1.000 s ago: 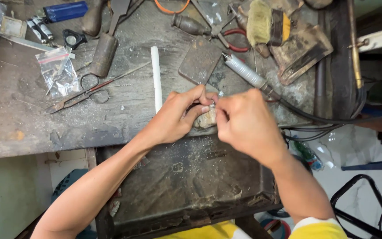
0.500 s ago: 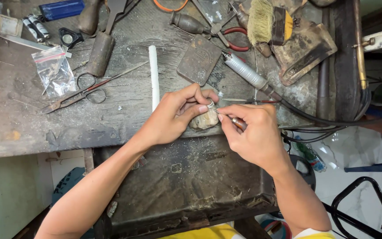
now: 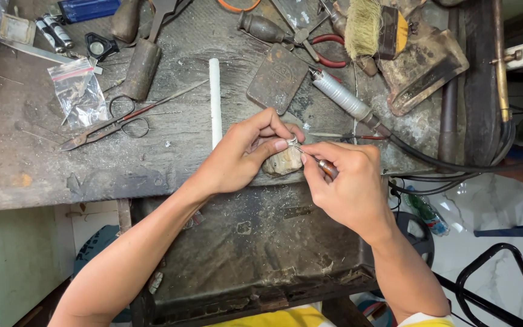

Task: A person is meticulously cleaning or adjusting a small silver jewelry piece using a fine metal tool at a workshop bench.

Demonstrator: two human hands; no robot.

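Observation:
My left hand [image 3: 246, 154] pinches a small silver ring [image 3: 292, 141] against a worn wooden bench peg [image 3: 282, 162] at the front edge of the workbench [image 3: 25, 163]. My right hand [image 3: 349, 184] grips a thin hand tool [image 3: 322, 165] with a brown handle; its metal tip touches the ring. Both hands meet over a dark catch tray [image 3: 243, 254] strewn with metal filings.
On the bench lie scissors [image 3: 113, 124], a white rod [image 3: 215, 100], a small plastic bag [image 3: 80, 94], a dark flat metal block [image 3: 276, 79], a rotary handpiece [image 3: 343, 100] with its cable, red-handled pliers [image 3: 328, 51], a brush [image 3: 364, 27] and a blue lighter [image 3: 89, 9].
My right hand has drawn back to the right and now holds the tool tip to the ring. The view has shifted slightly; the left hand stays on the peg.

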